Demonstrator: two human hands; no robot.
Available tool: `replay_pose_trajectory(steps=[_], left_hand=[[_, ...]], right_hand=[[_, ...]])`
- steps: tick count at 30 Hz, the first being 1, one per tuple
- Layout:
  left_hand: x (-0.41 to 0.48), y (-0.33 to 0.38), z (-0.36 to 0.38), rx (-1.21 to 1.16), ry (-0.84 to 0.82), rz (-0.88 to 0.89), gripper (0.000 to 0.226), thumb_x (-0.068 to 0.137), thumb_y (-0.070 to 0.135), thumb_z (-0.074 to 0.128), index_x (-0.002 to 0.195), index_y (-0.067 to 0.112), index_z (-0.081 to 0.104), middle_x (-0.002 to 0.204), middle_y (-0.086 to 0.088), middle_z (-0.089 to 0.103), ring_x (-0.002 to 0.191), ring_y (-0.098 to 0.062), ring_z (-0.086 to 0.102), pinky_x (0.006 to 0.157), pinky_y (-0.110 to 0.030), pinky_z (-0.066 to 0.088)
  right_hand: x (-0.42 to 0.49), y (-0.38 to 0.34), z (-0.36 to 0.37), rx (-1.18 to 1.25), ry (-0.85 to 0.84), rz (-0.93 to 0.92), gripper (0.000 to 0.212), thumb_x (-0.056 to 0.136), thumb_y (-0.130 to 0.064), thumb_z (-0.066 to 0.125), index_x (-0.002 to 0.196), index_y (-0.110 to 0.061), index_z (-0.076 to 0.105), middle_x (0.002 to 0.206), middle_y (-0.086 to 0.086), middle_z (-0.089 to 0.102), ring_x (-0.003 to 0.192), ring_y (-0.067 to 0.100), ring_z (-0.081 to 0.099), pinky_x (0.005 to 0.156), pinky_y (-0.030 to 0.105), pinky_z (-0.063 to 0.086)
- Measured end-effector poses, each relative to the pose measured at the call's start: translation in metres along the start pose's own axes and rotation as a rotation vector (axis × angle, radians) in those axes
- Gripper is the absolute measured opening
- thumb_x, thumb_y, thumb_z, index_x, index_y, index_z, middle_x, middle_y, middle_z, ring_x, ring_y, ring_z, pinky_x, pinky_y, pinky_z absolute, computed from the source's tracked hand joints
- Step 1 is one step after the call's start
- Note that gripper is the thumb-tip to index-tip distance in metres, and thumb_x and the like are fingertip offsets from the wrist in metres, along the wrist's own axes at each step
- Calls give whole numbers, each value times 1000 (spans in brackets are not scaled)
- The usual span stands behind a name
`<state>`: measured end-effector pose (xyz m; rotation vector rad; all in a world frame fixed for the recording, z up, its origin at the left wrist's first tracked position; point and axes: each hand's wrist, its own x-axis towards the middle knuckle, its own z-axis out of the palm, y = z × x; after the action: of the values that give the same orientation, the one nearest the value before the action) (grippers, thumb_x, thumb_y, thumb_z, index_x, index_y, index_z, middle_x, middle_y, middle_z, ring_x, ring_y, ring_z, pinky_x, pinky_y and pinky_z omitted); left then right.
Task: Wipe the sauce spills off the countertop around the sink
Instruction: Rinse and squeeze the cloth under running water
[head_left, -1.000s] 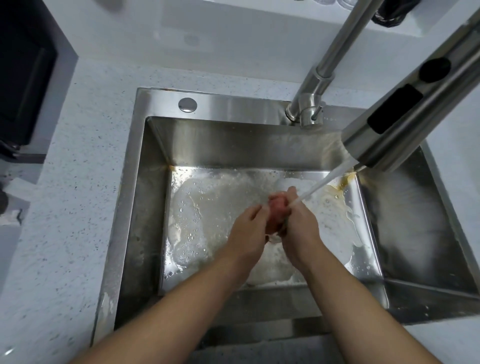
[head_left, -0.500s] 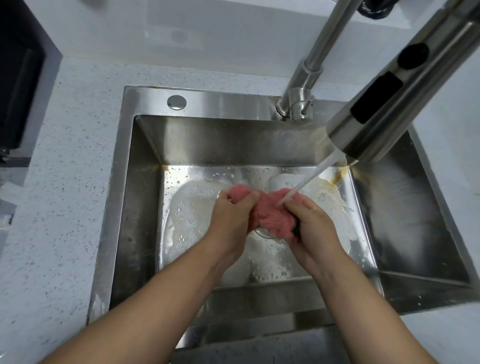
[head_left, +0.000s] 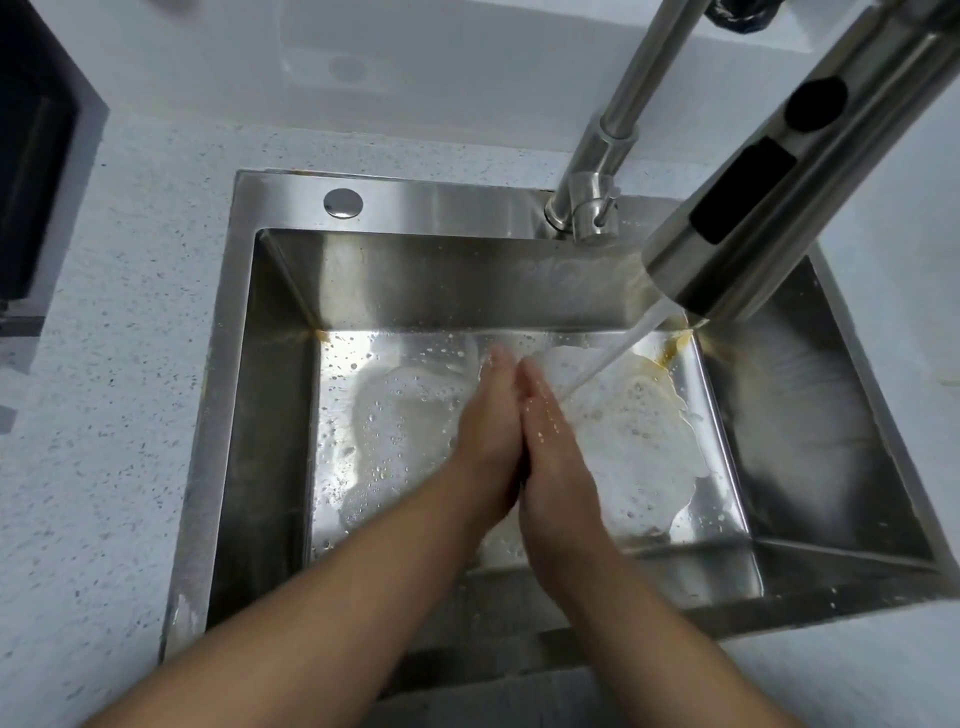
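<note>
The person's left hand (head_left: 488, 431) and right hand (head_left: 553, 457) meet palm to palm over the middle of the sink (head_left: 244, 415); the fingers of both are straight and pressed together, tips pointing away from the body; whether anything lies between the 2 palms cannot be told. A thin stream of water (head_left: 615, 358) slants from the large steel spray head (head_left: 779, 182) and strikes the back of the right hand near the fingers; droplets shine on that hand.

The countertop (head_left: 119, 415) is white with fine dark speckles and surrounds the sink on the left, far and right sides; a pale wet smear (head_left: 182, 618) sits at the sink's near left rim. Orange-brown sauce (head_left: 672, 351) shows inside the basin, streaked in the far right corner of the floor just under the spray head, with a smaller trace in the far left corner (head_left: 322, 336). Cloudy, foamy water (head_left: 639, 452) spreads over the basin floor to the right of the hands. The faucet base (head_left: 582, 208) and 1 round cap (head_left: 343, 202) stand on the sink's far ledge.
</note>
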<state>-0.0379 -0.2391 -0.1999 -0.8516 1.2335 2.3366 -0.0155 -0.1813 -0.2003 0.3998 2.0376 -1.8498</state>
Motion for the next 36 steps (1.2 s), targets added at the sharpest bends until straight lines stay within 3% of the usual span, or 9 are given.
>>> replay_pose_trajectory(steps=[4,8,13,17,20,22,26,32,36], left_hand=[[-13,-16,14,51,-93,31,51,103,53,45,133,17,64,144,-15,56,137,-20,50,120,-42,34],[-1,-8,3,56,-6,57,49,103,53,44,113,15,73,120,-5,73,113,-10,67,101,-29,51],[-20,-19,1,205,-118,75,46,107,49,26,120,28,65,115,15,67,119,7,55,101,-9,40],[4,-1,-14,479,-69,210,73,91,76,26,132,23,56,140,-6,59,140,-25,46,120,-54,28],[10,24,-17,466,-69,272,35,102,46,46,118,17,59,117,-12,67,104,-20,65,91,-36,54],[12,44,-13,501,-86,330,21,105,24,47,107,14,65,103,-8,68,87,-12,62,78,-25,52],[22,74,5,601,-201,389,24,104,17,47,104,12,71,100,-2,70,93,-9,63,88,-27,48],[34,112,32,689,-337,449,40,101,14,44,137,11,61,131,0,65,121,-11,59,107,-28,43],[42,121,39,700,-326,436,38,101,4,44,133,11,63,126,-2,66,118,-12,60,100,-24,44]], right_hand=[[22,-15,-17,101,188,66,22,107,-35,50,102,-34,71,84,-11,75,78,-8,67,68,10,53],[5,1,-3,178,39,70,34,107,-47,44,133,-38,63,125,-25,66,120,-9,57,105,21,43],[21,-3,-14,172,127,84,23,107,-24,51,102,-28,73,100,-16,78,97,3,73,86,23,58],[18,0,-9,165,83,46,23,106,-19,55,119,-16,74,112,6,78,107,20,74,96,40,58],[18,-9,-9,258,72,63,26,107,-12,50,108,0,73,89,15,71,74,21,69,63,28,57],[17,-16,-10,253,93,69,30,106,-13,49,85,-6,69,67,9,56,57,15,50,49,24,43],[13,-27,-10,212,134,202,33,106,-16,46,76,-15,59,56,1,46,45,11,39,42,24,31],[1,-35,-8,252,226,343,44,108,-31,44,66,-17,51,55,0,41,43,10,28,40,22,17],[-7,-35,-13,318,207,421,31,107,-32,50,82,-13,57,60,4,44,44,12,41,36,21,30]])
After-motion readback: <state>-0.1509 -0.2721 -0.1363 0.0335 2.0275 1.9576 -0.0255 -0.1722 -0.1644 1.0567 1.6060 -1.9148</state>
